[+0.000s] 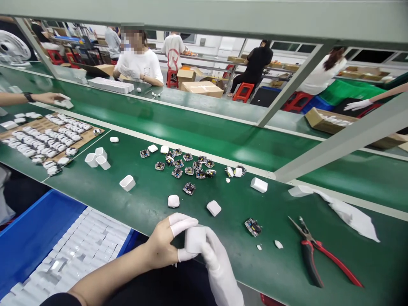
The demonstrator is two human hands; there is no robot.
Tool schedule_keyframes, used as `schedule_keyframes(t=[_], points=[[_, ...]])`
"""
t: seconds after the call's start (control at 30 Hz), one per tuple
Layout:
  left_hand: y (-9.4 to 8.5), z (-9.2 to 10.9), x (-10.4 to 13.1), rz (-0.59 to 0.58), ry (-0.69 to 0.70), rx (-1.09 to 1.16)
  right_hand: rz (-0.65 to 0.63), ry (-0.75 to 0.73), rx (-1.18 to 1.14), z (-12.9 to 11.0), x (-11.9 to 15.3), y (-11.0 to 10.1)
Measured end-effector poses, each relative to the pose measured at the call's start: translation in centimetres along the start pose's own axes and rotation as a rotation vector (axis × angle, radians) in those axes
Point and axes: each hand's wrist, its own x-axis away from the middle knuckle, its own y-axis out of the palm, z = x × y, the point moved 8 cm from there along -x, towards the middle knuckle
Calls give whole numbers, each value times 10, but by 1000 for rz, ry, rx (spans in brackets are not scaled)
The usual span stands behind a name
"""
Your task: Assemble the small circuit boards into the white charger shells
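Between my two hands is a white plastic housing (195, 239), held over the front edge of the green bench. My left hand (164, 242), with white finger cots on some fingers, grips it from the left. Wearing a white glove, my right hand (218, 265) closes on its other side. Just beyond lie two white caps (174, 201), (213, 208) and a small circuit board (189, 188). Another circuit board (253, 227) rests right of my hands. Red-handled long-nose pliers (307, 238) lie with jaws apart farther right.
Several circuit boards (178, 163) cluster mid-bench. Empty white housings (127, 182) stand at left, near a cardboard sheet (83, 137) of assembled parts. A blue bin (35, 229) of white housings sits front left. A grey post (344, 136) rises at right. A co-worker's hand (52, 98) reaches in from the left.
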Motion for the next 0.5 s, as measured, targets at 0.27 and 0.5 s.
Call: schedule_keyframes(t=[0.27, 0.5], points=[[-11, -3, -5, 61, -112, 180, -165, -10, -121, 0, 0, 1], [-11, -35, -20, -3, -149, -108, -314, -34, 410, -35, -82, -17]])
